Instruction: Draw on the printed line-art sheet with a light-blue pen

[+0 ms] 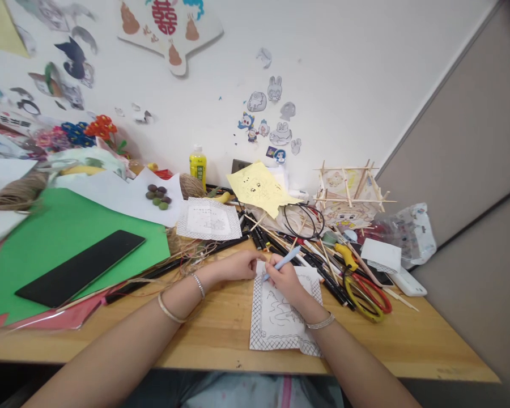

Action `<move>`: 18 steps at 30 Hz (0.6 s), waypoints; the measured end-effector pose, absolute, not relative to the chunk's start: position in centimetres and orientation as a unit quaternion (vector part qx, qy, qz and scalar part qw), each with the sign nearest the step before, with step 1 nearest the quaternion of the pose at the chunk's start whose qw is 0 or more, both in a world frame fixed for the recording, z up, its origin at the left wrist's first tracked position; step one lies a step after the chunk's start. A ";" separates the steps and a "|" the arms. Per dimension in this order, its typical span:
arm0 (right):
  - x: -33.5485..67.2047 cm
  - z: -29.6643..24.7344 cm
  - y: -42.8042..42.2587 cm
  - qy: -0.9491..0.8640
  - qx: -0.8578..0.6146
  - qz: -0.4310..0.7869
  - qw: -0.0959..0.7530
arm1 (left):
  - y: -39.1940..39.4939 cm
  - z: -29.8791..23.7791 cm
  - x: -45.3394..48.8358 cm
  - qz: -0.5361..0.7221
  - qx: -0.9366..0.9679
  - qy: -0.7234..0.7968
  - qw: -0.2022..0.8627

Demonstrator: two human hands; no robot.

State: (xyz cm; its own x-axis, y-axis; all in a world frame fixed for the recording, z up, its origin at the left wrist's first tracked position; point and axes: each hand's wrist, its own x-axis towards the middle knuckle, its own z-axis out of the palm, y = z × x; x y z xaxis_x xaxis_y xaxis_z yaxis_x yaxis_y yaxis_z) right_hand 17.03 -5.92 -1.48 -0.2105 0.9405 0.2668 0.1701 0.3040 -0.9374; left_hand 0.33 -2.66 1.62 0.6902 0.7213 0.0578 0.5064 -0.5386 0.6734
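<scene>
My right hand [283,277] is closed round a light blue pen [288,257], its tip end low over the upper left part of a drawn sheet [276,323]. The sheet has a cross-hatched border and black line drawing, partly covered by my right hand and forearm. At the sheet's top left edge is my left hand [242,265], fingers curled in and index finger stretched toward the right hand. Nothing shows in the left hand. Farther back lies a second hatched-border sheet [209,219] with writing and a drawing.
Black markers [323,277] and thin sticks crowd the right side, with yellow and red scissors [368,297] at their edge. A stick frame [348,195], a yellow sheet [259,187] and a drink bottle [198,165] stand behind. Left are green card [89,209] and a black slab [83,267].
</scene>
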 end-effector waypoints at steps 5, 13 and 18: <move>17.7 -0.3 -6.0 -0.590 -0.443 0.365 0.569 | -2.8 1.0 0.9 0.191 0.835 0.391 0.338; 21.0 1.4 -4.7 -0.649 -0.465 0.194 0.570 | -3.1 0.2 1.9 0.343 0.778 0.406 0.335; 21.9 1.1 -4.3 -0.714 -0.449 0.212 0.494 | -2.8 0.6 1.7 0.410 0.719 0.386 0.409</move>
State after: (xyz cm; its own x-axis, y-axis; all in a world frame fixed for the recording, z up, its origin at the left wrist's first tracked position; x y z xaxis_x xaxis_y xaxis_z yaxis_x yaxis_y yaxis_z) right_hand 21.93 -4.27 1.06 -0.1085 0.8506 0.5145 0.4321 0.5064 -0.7462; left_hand 1.73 -2.81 0.55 0.3669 0.8891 0.2737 0.2192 -0.3686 0.9034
